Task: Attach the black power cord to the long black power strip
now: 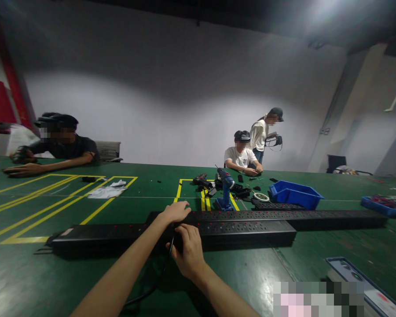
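Observation:
Two long black power strips lie across the table. The nearer power strip point(251, 233) has rows of sockets with small red marks along its top. Behind it runs the longer power strip point(333, 218). My left hand point(175, 213) reaches over the middle of the nearer strip, its visible fingers stretched out along the top; its thumb is hidden. Just below, my right hand point(190, 251) is closed at the strip's near side, thumb and fingers about a black cable point(169, 253). This cable runs down toward the bottom edge. The cable's upper end is hidden by my hands.
Beyond the strips stand a blue cordless drill point(225, 189), a second drill point(203, 181), a tape roll point(261, 197) and a blue bin point(295, 193). A blue tray point(386, 206) sits at right, a boxed device point(359, 277) nearer. White packets point(108, 190) lie left. Three people are across the table.

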Motion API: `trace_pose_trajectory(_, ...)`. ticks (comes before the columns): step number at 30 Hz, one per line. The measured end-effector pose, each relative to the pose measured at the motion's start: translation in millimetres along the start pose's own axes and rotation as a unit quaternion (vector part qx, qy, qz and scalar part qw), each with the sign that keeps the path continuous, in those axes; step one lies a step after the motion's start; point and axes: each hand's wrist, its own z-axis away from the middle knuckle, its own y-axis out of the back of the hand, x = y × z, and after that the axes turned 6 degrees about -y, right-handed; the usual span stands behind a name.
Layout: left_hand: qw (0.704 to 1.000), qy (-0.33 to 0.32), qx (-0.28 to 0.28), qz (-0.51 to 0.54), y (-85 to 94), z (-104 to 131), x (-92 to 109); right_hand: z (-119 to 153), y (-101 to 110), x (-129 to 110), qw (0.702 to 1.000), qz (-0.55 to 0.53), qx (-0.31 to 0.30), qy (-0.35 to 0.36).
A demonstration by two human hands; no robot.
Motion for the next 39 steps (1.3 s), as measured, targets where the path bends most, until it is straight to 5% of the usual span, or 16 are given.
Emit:
trace_pose_trajectory(6, 0.998, 0.059, -0.004, 0.009, -23.9, -12, 14, 2, -2, 2, 1.000, -0.015, -0.014, -0.013)
trace_pose_trajectory(39, 0.994, 0.108, -0.004, 0.030, -37.5, -27, 0, -2, 2, -2, 0.998, -0.007, -0.048, -0.036)
